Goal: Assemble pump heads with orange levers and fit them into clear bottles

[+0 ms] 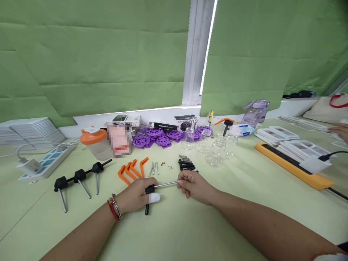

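My left hand [136, 195], its thumb wrapped in white tape, is closed round a black plastic part [149, 190] with a black handle stub pointing down. From this part a thin metal rod [166, 184] runs to the right. The fingertips of my right hand [197, 186] pinch the rod's far end; whatever else they cover is hidden. Just beyond my hands lie orange cranked levers [141, 167], metal pins [154, 169], tiny brass pieces [163, 163], springs [185, 158] and black sleeves [186, 165]. At the left, several similar black parts with rods [80, 176] rest on the table.
Purple spoked discs [143, 141] and clear glass pieces [213, 160] stand behind. An orange-lidded cup [95, 145] and a white power strip [51, 163] are left. On the right are a yellow power strip [293, 166], white card stacks [277, 135] and another person's hand [339, 130].
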Available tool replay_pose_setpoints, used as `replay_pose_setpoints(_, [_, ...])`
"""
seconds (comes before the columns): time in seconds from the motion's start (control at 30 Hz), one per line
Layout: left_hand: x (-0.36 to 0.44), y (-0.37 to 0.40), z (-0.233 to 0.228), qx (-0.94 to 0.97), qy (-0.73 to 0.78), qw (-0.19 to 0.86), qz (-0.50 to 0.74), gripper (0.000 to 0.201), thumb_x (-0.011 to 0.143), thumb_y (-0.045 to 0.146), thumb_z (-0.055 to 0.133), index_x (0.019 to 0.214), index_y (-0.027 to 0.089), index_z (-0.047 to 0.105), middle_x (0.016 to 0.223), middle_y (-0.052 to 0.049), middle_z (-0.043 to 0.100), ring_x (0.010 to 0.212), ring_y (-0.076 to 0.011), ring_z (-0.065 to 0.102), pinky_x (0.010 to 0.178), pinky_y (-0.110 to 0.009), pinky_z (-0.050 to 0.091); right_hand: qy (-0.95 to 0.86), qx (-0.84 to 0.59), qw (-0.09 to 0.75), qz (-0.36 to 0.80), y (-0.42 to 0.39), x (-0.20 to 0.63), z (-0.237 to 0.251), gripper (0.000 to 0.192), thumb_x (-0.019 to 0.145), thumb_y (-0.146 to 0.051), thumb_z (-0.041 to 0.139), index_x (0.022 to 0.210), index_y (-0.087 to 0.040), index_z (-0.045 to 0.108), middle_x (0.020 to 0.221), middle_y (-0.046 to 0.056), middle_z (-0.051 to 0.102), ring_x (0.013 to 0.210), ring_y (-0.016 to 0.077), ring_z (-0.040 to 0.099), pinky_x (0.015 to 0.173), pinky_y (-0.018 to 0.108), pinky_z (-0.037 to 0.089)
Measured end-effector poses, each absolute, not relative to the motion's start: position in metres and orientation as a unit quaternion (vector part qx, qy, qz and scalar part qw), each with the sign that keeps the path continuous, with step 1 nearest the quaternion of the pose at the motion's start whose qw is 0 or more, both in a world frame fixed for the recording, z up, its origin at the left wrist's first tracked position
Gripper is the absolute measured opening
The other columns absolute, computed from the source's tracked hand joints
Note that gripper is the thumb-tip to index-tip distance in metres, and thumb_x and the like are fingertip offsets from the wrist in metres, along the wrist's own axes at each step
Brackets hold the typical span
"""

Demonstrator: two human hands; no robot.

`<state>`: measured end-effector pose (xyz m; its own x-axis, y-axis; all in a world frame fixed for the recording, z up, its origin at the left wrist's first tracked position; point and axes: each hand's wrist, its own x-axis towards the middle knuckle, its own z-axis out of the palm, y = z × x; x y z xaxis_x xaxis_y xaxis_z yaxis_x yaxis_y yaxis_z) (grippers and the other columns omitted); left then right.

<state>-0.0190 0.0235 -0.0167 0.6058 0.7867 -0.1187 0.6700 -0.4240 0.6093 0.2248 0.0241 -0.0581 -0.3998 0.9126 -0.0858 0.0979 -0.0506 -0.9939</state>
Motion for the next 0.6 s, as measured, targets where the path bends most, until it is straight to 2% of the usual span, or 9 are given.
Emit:
replay_pose_setpoints(0.27, [-0.0197,0.0225,-0.0169,0.835,0.434,0.325,0.092,0.033,0.080,0.050,0.053,0.084,0.018,0.054,0.071,0.002,0.050,0.063,-0.0122,0.043,0.056,-0.022,0.035,-0.597,-0.440,0.331,0.583,0.0223,0.2236,-0.0497,0.013,0.079,-0.028,0.054,0.073,-0.017,0.050,0.059,-0.004,0.051,0.047,0.0070,0.045,0.043,0.020,0.042])
replay_pose_setpoints(0.6, [-0.0221,0.0221,-0.0231,0.838,0.435,0.315,0.098,0.033,0.079,0.051,0.054,0.085,0.018,0.055,0.069,0.002,0.051,0.061,-0.0119,0.044,0.053,-0.021,0.034,-0.606,-0.432,0.332,0.580,0.0209,0.2253,-0.0587,0.012,0.082,-0.028,0.052,0.079,-0.017,0.050,0.073,0.001,0.057,0.057,0.0088,0.049,0.045,0.020,0.042])
